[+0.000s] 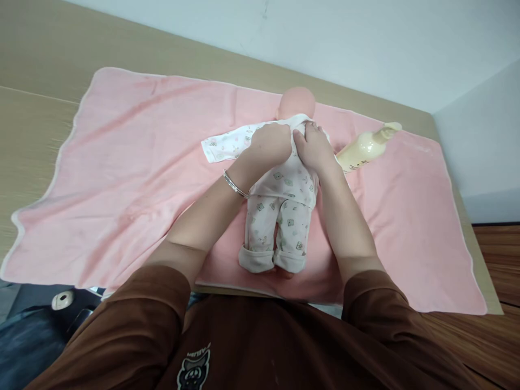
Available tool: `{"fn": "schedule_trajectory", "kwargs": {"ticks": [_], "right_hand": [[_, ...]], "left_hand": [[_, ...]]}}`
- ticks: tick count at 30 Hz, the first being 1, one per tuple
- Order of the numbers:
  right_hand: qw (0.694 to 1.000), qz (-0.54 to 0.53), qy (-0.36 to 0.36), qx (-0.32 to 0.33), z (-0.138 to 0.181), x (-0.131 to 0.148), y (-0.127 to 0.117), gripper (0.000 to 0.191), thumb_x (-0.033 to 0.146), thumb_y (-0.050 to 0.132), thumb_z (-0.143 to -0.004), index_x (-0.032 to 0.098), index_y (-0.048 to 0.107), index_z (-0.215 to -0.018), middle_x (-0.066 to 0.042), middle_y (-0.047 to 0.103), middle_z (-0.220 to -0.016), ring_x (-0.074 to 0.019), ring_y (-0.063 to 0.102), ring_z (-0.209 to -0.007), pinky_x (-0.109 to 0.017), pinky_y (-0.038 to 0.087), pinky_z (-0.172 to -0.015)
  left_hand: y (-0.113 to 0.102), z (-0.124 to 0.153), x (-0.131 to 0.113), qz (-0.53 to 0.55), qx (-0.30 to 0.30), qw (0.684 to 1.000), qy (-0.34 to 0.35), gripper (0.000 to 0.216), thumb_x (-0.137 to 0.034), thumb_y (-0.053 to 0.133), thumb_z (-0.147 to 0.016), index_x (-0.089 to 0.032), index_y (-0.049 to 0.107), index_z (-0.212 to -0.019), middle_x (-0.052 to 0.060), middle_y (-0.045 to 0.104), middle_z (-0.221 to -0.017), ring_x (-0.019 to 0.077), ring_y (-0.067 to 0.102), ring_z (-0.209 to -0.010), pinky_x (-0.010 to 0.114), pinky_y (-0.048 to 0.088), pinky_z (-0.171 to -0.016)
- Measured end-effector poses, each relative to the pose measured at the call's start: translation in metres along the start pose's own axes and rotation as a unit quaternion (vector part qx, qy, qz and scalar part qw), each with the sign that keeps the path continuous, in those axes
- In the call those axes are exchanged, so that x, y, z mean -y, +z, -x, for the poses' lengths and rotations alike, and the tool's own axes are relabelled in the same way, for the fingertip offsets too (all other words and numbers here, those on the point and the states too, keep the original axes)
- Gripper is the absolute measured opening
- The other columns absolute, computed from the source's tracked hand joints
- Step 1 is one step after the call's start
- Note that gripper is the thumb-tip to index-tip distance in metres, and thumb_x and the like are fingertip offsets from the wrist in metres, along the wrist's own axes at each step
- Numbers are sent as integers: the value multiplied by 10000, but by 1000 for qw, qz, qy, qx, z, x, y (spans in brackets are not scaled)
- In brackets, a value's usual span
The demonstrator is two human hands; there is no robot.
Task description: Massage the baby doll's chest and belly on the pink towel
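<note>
Doll [298, 102] lies on the pink blanket [122, 135] before you | done: printed trousers [260, 219] on, printed top [280, 181] over its torso | unsettled: whether the top is fastened | your left hand [271, 143] curled, your right hand [314, 146] half-curled, both on the top; you show no clear grip, cannot tell

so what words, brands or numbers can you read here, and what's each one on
None can be read with certainty.
Pump bottle: dark lettering on its side, too blurred to read.
Brown shirt: a short word by the cartoon print, too small and distorted to read.
Doll's top and trousers: small printed pictures, no readable text.
</note>
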State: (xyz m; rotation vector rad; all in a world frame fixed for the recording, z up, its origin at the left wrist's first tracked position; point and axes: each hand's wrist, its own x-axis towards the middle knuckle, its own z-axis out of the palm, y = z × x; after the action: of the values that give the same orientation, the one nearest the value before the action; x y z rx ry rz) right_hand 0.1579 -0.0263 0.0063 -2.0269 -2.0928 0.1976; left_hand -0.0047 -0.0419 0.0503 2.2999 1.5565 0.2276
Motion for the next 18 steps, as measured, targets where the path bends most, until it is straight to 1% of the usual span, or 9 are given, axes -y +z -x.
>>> {"fn": "schedule_trajectory", "kwargs": {"ticks": [1, 3, 6, 9, 11, 12, 14, 16, 18], "right_hand": [[1000, -1, 1, -4, -1, -3, 2, 633, 421, 277, -1146, 13, 522, -1564, -302, 560, -1661, -420, 511, -1587, -632, 387, -1340], [1000, 2, -1, -13, 0, -4, 6, 660, 449, 262, -1150, 17, 492, -1593, -304, 551, -1669, -422, 503, -1593, -647, 376, -1341], [1000, 15, -21, -8, 10, 5, 9, 690, 466, 307, -1138, 18, 433, -1648, -319, 488, -1721, -464, 453, -1628, -721, 349, -1334], [998, 20, -49, 15, 23, 21, 7, 694, 401, 364, -1112, 34, 368, -1702, -300, 385, -1797, -476, 339, -1704, -748, 301, -1361], [998, 18, -61, 23, 26, 28, 4, 683, 327, 369, -1086, 41, 362, -1706, -284, 363, -1814, -464, 292, -1731, -751, 287, -1373], [998, 13, -63, 22, 26, 29, 2, 662, 295, 363, -1074, 48, 392, -1688, -279, 387, -1802, -456, 311, -1723, -748, 297, -1371], [999, -4, -52, 11, 21, 25, 0, 588, 250, 343, -1059, 74, 511, -1595, -269, 508, -1718, -441, 435, -1651, -730, 355, -1345], [1000, -21, -15, -13, 13, 16, -1, 513, 241, 333, -1056, 100, 629, -1450, -264, 636, -1575, -431, 566, -1525, -706, 419, -1302], [998, -34, 30, -40, 3, 3, 2, 492, 290, 328, -1075, 103, 690, -1352, -269, 702, -1467, -430, 629, -1430, -696, 455, -1265]], "left_hand": [[-1, 0, 0, -3, 0, 1000, 3, 416, -163, 416, -1064, -103, 748, -1306, 208, 796, -1307, 336, 752, -1233, 461, 584, -1129], [0, -4, 4, -1, -11, 1000, 11, 430, -160, 397, -1062, -102, 753, -1297, 200, 794, -1324, 327, 747, -1253, 451, 577, -1146], [6, -15, 14, 13, -15, 999, 27, 464, -184, 364, -1076, -52, 754, -1290, 233, 773, -1365, 364, 728, -1328, 498, 551, -1207], [12, -23, 22, 24, -11, 999, 36, 480, -174, 353, -1067, -32, 766, -1266, 256, 772, -1353, 398, 723, -1358, 535, 540, -1233], [17, -28, 26, 44, -33, 998, 43, 483, -161, 358, -1055, -41, 747, -1317, 256, 745, -1425, 392, 678, -1439, 523, 510, -1276], [21, -30, 28, 59, -47, 996, 43, 489, -172, 360, -1059, -49, 729, -1356, 252, 727, -1467, 383, 649, -1478, 517, 490, -1299], [28, -33, 29, 83, -73, 993, 32, 504, -237, 365, -1083, -74, 685, -1437, 237, 703, -1518, 366, 615, -1506, 514, 457, -1327], [33, -32, 25, 86, -91, 992, 9, 526, -311, 370, -1104, -87, 647, -1491, 235, 688, -1539, 362, 601, -1500, 519, 433, -1337], [34, -26, 16, 67, -94, 993, 3, 534, -327, 386, -1105, -64, 628, -1502, 258, 668, -1548, 380, 580, -1506, 533, 411, -1341]]}}
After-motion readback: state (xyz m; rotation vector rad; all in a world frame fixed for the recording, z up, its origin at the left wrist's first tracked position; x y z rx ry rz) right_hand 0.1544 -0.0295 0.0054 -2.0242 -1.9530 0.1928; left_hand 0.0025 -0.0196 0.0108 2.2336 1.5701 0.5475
